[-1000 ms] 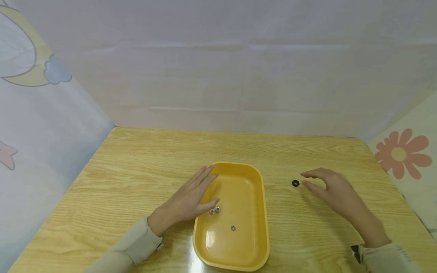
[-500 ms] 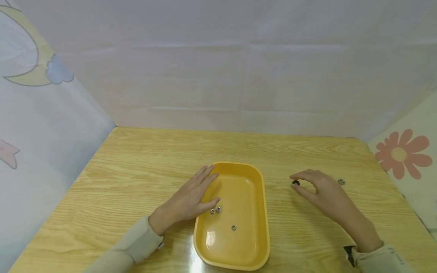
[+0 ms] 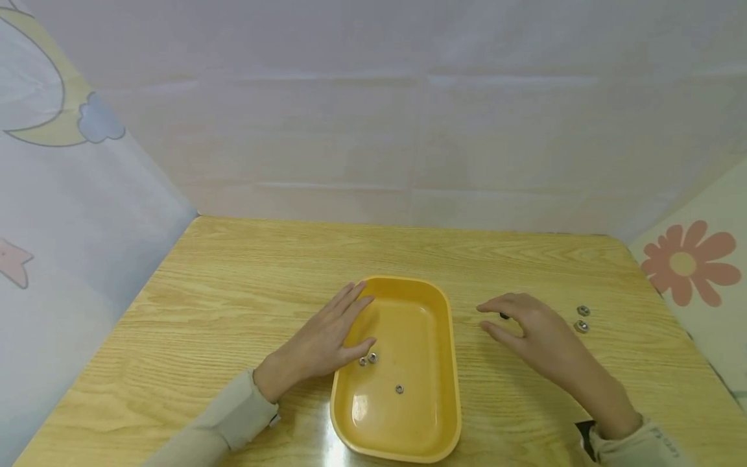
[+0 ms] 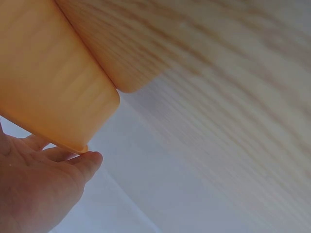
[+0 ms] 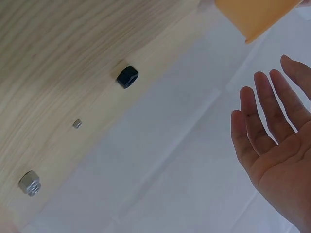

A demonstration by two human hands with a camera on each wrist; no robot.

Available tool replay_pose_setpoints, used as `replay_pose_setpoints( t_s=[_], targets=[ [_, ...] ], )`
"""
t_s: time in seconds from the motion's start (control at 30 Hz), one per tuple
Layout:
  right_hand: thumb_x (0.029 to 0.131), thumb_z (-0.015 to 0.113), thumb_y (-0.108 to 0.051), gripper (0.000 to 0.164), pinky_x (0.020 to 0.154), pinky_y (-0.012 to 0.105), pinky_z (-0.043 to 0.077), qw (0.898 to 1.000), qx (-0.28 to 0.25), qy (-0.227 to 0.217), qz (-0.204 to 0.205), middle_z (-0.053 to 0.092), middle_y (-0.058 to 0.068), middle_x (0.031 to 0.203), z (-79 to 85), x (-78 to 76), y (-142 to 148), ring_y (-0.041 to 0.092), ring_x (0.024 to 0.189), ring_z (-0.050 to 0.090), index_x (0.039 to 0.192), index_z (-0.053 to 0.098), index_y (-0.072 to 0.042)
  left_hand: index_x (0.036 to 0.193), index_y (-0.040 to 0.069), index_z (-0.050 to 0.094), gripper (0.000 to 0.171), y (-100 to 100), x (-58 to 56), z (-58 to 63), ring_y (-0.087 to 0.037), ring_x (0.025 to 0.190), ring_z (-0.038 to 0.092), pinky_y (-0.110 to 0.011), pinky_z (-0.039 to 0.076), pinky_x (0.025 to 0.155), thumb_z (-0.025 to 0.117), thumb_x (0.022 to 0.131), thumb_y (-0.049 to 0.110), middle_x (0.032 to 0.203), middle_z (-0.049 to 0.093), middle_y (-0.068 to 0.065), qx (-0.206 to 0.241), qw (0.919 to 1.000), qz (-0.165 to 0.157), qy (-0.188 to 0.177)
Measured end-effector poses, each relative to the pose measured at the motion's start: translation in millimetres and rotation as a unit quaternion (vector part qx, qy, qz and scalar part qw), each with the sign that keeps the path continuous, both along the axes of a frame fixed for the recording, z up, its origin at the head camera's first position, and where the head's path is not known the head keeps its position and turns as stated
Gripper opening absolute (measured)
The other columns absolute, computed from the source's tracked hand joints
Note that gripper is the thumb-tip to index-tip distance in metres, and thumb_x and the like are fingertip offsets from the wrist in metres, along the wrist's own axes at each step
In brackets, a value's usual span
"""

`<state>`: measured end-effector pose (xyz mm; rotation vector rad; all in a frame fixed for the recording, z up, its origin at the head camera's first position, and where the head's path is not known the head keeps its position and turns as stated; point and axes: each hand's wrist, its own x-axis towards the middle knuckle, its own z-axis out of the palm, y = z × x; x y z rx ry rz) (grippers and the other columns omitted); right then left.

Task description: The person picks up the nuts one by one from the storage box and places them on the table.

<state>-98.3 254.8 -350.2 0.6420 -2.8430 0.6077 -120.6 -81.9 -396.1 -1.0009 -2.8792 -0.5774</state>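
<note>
My left hand (image 3: 327, 337) rests over the left rim of a yellow plastic tray (image 3: 454, 389), fingers spread. In the left wrist view its fingertips (image 4: 92, 162) lie right at the tray's rim. To the right of the tray hovers my right hand (image 3: 533, 331), thumb and forefinger apart with nothing visible between them. A black hex nut (image 3: 504, 316) on the table shows partly behind this hand; the right wrist view has the whole black nut (image 5: 127, 76). Three small silver nuts lie in the tray, one of them a nut (image 3: 399, 389) nearer the front.
Two silver nuts, a far one (image 3: 583, 311) and a near one (image 3: 581, 326), sit on the wooden table (image 3: 262, 259) right of my right hand. A pale printed cloth (image 3: 350, 130) hangs behind and beside the table.
My right hand has moved left, past the black nut, toward the tray. The two silver nuts behind it have come into view. My left hand and the tray stay put.
</note>
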Motion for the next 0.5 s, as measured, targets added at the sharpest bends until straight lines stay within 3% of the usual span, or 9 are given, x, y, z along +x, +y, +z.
replay_pose_setpoints(
  t_s=[0.23, 0.5],
  targets=[
    [0.077, 0.072, -0.021, 0.025, 0.078, 0.038, 0.054, 0.997, 0.001, 0.065, 0.042, 0.066, -0.004, 0.104, -4.4, 4.8, -15, 0.017, 0.098, 0.061, 0.102, 0.068, -0.02, 0.142, 0.013, 0.03, 0.066, 1, 0.3, 0.2, -0.03, 0.141, 0.019, -0.044, 0.029, 0.111, 0.048, 0.089, 0.048, 0.153, 0.018, -0.011, 0.0, 1.0, 0.0, 0.002],
    [0.075, 0.074, -0.023, 0.027, 0.079, 0.036, 0.054, 0.994, 0.007, 0.08, 0.07, 0.065, -0.004, 0.103, -4.7, 11.7, -32, 0.015, 0.099, 0.06, 0.101, 0.069, -0.02, 0.142, 0.013, 0.03, 0.066, 1, 0.5, 0.3, -0.03, 0.141, 0.019, -0.044, 0.03, 0.11, 0.047, 0.089, 0.048, 0.153, 0.018, -0.011, 0.0, 1.0, 0.001, 0.0]
  ],
)
